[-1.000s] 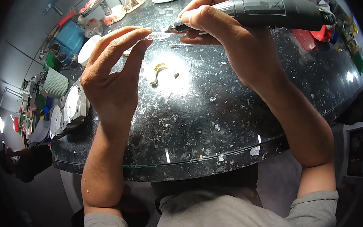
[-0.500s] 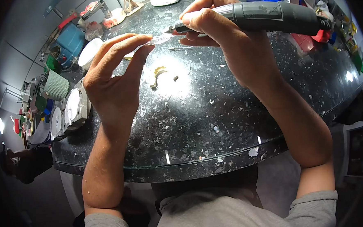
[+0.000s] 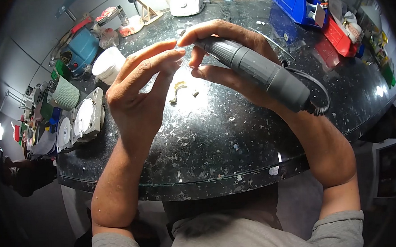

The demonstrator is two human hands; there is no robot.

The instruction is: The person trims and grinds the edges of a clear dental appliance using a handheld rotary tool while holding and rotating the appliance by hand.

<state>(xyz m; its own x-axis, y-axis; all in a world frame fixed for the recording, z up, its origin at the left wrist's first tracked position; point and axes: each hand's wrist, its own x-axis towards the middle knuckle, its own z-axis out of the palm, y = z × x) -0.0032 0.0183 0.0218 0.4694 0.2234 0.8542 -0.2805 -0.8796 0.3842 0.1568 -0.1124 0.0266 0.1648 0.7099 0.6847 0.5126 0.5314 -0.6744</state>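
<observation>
Head view: the left hand [image 3: 136, 97] holds a clear piece [image 3: 180, 62] in a narrow pinch, most of it hidden by the fingers. The right hand [image 3: 236, 80] is closed around a grey rotary tool [image 3: 267, 70], its fingertips just beside the clear piece; whether they touch it, I cannot tell. On the table [image 3: 217, 140] just below the pinch lie a yellowish curved piece [image 3: 174, 93] and a small chunk [image 3: 195, 93]; a white tub [image 3: 108, 66] stands left of it.

Tip of tool [image 3: 260, 69] apparently behind right hand [image 3: 255, 41]; clear piece [image 3: 181, 61] blurred, partly behind left hand [image 3: 136, 97]; shirt [image 3: 230, 231] cropped below.
</observation>
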